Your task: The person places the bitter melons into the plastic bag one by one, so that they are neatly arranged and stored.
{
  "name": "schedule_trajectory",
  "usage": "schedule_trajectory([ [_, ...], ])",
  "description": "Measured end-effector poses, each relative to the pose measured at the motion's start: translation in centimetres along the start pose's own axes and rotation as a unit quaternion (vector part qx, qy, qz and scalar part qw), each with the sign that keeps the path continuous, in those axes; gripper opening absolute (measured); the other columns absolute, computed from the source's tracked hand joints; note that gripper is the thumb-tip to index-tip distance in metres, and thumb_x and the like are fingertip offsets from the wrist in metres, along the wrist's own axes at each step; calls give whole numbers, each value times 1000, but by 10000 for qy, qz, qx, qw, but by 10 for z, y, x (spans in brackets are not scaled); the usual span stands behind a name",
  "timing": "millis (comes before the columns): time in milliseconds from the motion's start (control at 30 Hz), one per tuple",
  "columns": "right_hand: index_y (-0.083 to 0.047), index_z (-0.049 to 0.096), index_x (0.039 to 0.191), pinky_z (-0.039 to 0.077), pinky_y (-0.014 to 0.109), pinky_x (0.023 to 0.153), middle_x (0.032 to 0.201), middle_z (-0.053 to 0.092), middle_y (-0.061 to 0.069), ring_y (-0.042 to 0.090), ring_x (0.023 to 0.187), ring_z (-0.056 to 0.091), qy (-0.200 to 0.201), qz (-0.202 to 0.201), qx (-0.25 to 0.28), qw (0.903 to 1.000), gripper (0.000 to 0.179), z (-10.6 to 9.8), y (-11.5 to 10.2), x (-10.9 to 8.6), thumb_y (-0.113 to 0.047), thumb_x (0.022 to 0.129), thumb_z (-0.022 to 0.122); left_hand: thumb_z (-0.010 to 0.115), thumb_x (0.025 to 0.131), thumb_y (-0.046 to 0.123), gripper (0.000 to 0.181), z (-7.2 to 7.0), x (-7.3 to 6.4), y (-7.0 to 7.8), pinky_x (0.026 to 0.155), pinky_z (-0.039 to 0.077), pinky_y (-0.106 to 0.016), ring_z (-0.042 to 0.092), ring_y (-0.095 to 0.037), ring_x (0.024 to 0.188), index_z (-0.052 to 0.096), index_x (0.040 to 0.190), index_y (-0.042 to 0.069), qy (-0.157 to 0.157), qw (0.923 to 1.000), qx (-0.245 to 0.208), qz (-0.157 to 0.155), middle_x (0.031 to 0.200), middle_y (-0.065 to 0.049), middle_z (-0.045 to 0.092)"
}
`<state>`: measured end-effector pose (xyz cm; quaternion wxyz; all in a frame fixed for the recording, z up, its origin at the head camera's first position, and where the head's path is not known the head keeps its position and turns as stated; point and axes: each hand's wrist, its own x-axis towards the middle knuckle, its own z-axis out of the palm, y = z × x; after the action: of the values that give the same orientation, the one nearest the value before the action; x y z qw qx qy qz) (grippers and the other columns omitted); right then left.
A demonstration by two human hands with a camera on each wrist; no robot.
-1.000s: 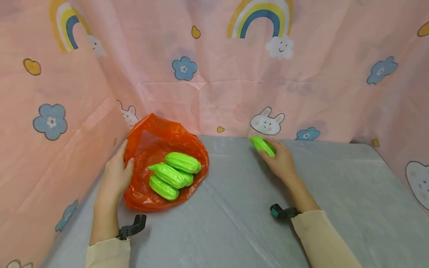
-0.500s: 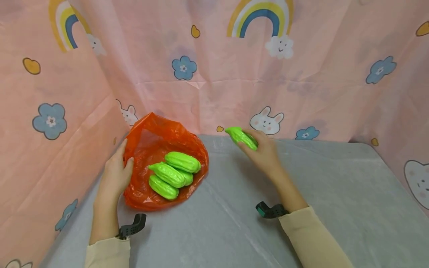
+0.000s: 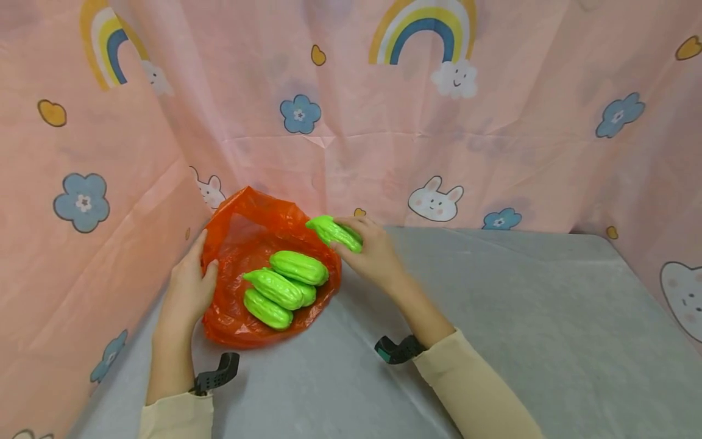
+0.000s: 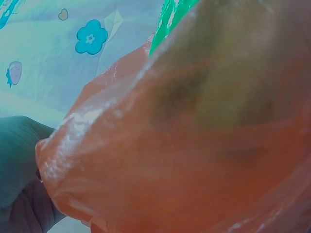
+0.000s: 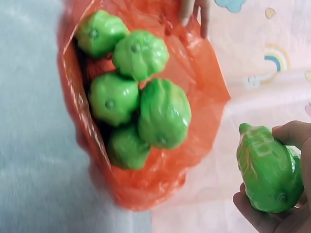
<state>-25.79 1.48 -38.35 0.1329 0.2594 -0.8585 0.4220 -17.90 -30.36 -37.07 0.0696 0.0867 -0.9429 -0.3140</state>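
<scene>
An orange plastic bag (image 3: 252,206) lies with its mouth wide on the left of the table, several bright green bitter melons (image 3: 274,288) piled inside. My left hand (image 3: 189,289) grips the bag's left rim, thumb on the inner side; its other fingers are partly hidden by the plastic. In the left wrist view the bag (image 4: 121,160) fills most of the picture. Another bitter melon (image 3: 333,234) is held in my right hand (image 3: 375,253), above the bag's right rim, pointed end leftward. The right wrist view shows thumb and fingers around that bitter melon (image 5: 267,170).
A grey cloth (image 3: 526,317) covers the table. Pink printed curtains (image 3: 351,152) rise behind it and along the left and right sides. The left curtain stands close beside my left hand and the bag.
My right hand has carried the bitter melon leftward from the table's back middle to above the bag's right rim. My left hand and the bag have stayed in place.
</scene>
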Motion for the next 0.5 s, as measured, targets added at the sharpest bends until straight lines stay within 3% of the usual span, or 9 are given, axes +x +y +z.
schedule_trajectory([
  [100, -13, 67, 131, 57, 35, 80, 126, 68, 8, 24, 104, 65, -83, -245, 52, 9997, 42, 10, -7, 2, -26, 92, 73, 44, 106, 17, 69, 0, 0, 0, 112, 32, -73, 32, -52, 147, 8, 165, 20, 6, 10000, -14, -18, 165, -23, 26],
  [333, -14, 66, 133, 57, 43, 98, 129, 67, 8, 27, 118, 65, -386, -428, 105, 9983, 43, 30, -22, 4, -26, 92, 72, 44, 106, 17, 69, -1, -1, 1, 112, 33, -73, 33, -52, 146, 8, 165, 19, 10, 10000, -42, -7, 165, -24, 27],
  [500, -16, 66, 134, 58, 40, 94, 127, 66, 6, 24, 113, 66, -598, -367, 103, 9975, 43, 42, -30, 3, -28, 94, 71, 44, 106, 16, 69, -1, 0, 1, 111, 33, -72, 32, -53, 146, 9, 165, 19, 26, 10000, -72, -12, 165, -23, 26],
])
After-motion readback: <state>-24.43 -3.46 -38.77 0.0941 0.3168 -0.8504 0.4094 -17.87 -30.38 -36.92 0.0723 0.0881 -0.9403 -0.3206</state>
